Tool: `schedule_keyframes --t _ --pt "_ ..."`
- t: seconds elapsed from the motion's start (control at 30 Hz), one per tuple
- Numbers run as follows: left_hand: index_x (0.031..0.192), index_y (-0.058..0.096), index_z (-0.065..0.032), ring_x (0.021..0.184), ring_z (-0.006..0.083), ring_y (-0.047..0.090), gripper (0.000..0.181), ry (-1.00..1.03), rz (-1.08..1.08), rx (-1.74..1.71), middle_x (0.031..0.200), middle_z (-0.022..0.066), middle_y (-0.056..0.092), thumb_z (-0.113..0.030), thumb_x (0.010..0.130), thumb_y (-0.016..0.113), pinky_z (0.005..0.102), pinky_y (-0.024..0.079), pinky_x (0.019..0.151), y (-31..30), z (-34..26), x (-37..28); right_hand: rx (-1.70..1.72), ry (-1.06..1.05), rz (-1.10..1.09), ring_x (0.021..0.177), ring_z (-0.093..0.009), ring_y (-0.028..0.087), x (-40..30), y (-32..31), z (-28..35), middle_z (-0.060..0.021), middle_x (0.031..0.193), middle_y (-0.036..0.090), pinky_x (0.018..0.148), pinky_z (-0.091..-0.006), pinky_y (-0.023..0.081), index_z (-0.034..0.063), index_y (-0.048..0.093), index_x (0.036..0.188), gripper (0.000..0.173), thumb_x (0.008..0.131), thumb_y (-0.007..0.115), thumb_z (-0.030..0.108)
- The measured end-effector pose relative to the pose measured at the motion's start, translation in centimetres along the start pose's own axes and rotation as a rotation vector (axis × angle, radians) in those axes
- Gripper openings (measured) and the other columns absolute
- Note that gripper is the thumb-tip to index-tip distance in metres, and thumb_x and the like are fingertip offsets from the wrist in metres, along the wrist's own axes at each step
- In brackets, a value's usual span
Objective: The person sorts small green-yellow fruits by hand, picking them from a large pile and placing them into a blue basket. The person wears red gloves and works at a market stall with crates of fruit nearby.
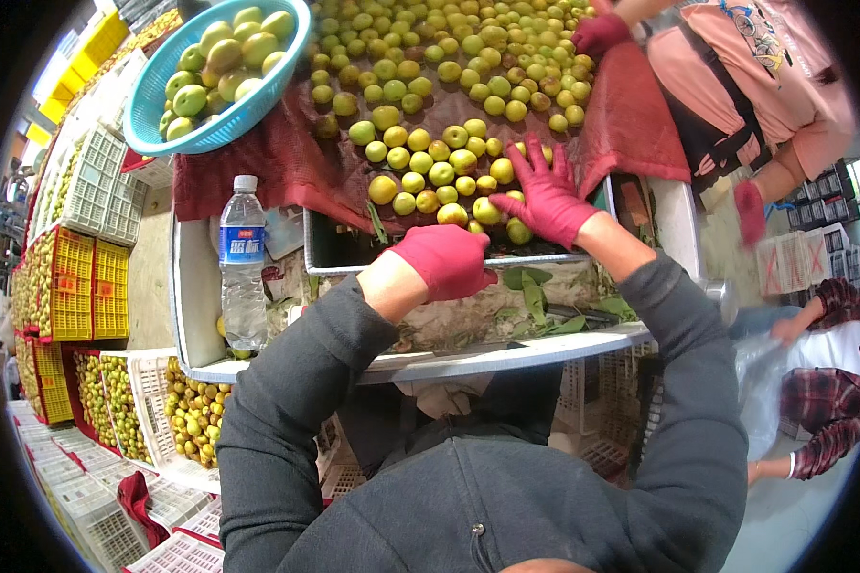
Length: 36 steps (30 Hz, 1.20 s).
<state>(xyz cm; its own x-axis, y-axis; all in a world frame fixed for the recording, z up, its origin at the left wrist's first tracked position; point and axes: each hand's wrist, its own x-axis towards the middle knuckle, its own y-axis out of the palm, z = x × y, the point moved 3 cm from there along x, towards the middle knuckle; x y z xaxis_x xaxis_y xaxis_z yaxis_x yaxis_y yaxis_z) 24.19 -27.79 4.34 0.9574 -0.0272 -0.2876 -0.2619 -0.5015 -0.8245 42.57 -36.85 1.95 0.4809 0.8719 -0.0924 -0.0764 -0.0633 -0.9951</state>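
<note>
Round yellow-green, jujube-like fruits [441, 172] lie loose on a dark red mesh cloth [258, 161] before me. My right hand [550, 193], in a pinkish-red glove, rests palm down over the nearest fruits with its fingers spread. Its thumb reaches one fruit [486, 210] at the front of the layer. At the cloth's near edge is my left hand [441, 261], gloved alike, with fingers curled under. Whatever may be inside that hand is hidden. Below both hands runs a dark metal-rimmed trough [330, 271], partly covered by the cloth.
A blue plastic basket [297, 54] of larger green fruits stands at upper left. Left of my arm is a clear water bottle [244, 301]. Leaves [534, 297] litter the ledge. Filled yellow crates [111, 286] stack further left. A person in pink [745, 79] works at right.
</note>
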Motion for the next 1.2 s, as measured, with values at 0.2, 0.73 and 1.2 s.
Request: schedule_keyframes --t 0.2,0.73,1.2 --pt "0.12 0.062 -0.0046 0.092 0.0415 0.067 0.051 -0.02 0.015 0.008 0.097 0.0219 0.071 -0.044 0.089 0.066 0.0496 0.053 0.081 -0.1 0.0 0.0 -0.055 -0.109 -0.319 0.147 -0.05 0.019 4.2 -3.0 0.2 -0.0142 0.163 0.026 0.117 -0.0657 0.014 0.0183 0.034 0.154 0.08 0.091 0.058 0.061" --pt "0.113 0.066 -0.0076 0.093 0.0398 0.068 0.045 -0.103 0.088 0.012 0.1 0.0177 0.071 -0.046 0.089 0.065 0.0501 0.055 0.079 -0.7 -0.8 -0.2 0.169 -0.527 -0.342 0.147 -0.044 0.027 8.8 -0.3 8.7 -0.0132 0.159 0.034 0.119 -0.0619 0.016 0.0173 0.042 0.15 0.073 0.094 0.053 0.062" --pt "0.103 0.071 -0.0075 0.087 0.0395 0.069 0.042 -0.085 0.085 -0.041 0.09 0.0188 0.072 -0.046 0.09 0.062 0.0487 0.055 0.078 -0.6 -0.6 -0.1 0.309 -0.897 -0.361 0.135 -0.041 0.042 10.6 -1.5 17.1 -0.0176 0.142 0.051 0.113 -0.0526 0.031 0.0068 0.055 0.138 0.06 0.09 0.067 0.041"
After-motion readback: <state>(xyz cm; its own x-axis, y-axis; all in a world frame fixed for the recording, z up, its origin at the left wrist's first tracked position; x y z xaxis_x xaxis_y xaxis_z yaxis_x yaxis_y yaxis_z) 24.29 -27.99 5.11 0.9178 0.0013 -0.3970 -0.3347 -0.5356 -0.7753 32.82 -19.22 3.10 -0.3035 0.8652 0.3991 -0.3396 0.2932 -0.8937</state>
